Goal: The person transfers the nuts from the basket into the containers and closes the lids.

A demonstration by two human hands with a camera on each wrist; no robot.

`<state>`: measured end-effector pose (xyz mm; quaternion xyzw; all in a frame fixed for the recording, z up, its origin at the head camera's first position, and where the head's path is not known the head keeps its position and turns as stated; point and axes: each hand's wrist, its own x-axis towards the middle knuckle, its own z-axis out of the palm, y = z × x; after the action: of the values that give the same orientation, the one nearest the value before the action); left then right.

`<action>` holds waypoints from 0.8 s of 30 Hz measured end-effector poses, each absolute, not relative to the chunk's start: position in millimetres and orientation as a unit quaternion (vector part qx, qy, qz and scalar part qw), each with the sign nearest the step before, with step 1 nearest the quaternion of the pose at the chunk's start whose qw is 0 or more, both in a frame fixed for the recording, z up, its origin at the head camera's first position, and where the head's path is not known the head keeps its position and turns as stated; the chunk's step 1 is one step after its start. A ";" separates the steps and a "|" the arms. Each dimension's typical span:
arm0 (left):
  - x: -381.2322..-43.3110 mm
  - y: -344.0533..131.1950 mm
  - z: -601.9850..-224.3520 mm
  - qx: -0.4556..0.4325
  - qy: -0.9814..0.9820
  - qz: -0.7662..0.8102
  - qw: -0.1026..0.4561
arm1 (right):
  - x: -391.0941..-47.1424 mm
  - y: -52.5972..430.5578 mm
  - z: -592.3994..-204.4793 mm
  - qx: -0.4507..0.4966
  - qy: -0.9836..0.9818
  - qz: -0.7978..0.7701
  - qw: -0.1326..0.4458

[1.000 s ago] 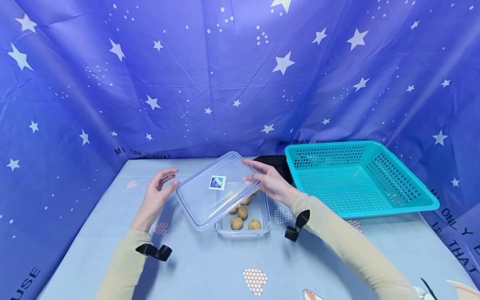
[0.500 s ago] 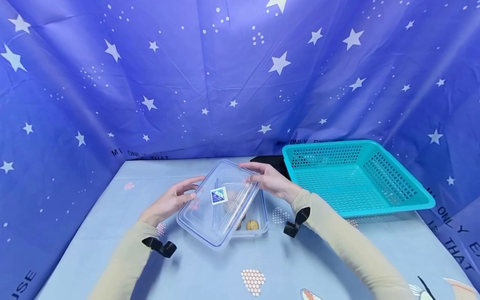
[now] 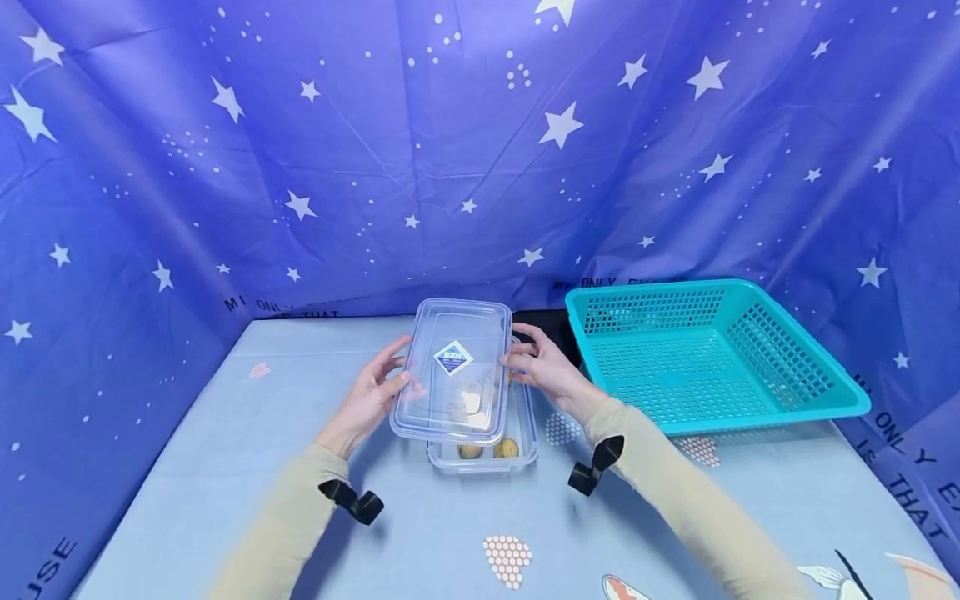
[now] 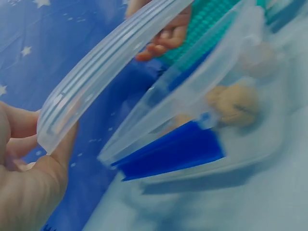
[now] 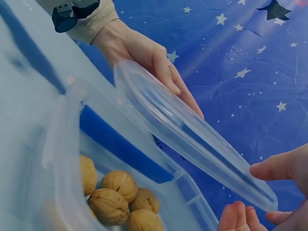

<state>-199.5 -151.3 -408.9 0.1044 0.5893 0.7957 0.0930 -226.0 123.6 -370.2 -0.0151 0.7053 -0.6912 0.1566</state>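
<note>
A clear plastic lid [image 3: 438, 408] with a blue-and-white sticker [image 3: 453, 357] is held tilted above a clear food container [image 3: 483, 468]. My left hand [image 3: 367, 400] pinches the lid's left edge, thumb on one face and fingers on the other. On the opposite edge, my right hand [image 3: 553, 373] holds the lid between thumb and fingers. Several walnuts [image 5: 109, 206] lie inside the container, partly covered by the lid in the head view. A blue strip [image 5: 122, 144] shows along one container side in both wrist views.
To the right stands a turquoise plastic basket [image 3: 697, 354] with perforated sides. Behind the right hand lies a black object [image 3: 546, 322], partly hidden. A blue star-patterned curtain [image 3: 337, 167] encloses the table [image 3: 420, 533] at the back and sides.
My left hand has moved right and taken hold of the lid's left edge. The lid has turned from slanted to nearly straight and shifted further over the container; my right hand stays on it.
</note>
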 end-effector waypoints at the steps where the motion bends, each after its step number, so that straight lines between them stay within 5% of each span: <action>1: -198.7 -147.4 -410.5 0.100 0.590 0.795 0.094 | -224.9 123.9 -371.1 -0.013 0.713 -0.685 0.150; 24: -186.6 -133.6 -401.3 0.087 0.833 0.542 0.070 | -220.1 131.0 -393.8 -0.007 0.812 -0.575 0.095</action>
<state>-186.6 -133.6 -401.3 0.0867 0.8332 0.5416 0.0702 -220.1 131.0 -393.8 -0.0074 0.8123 -0.5753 0.0952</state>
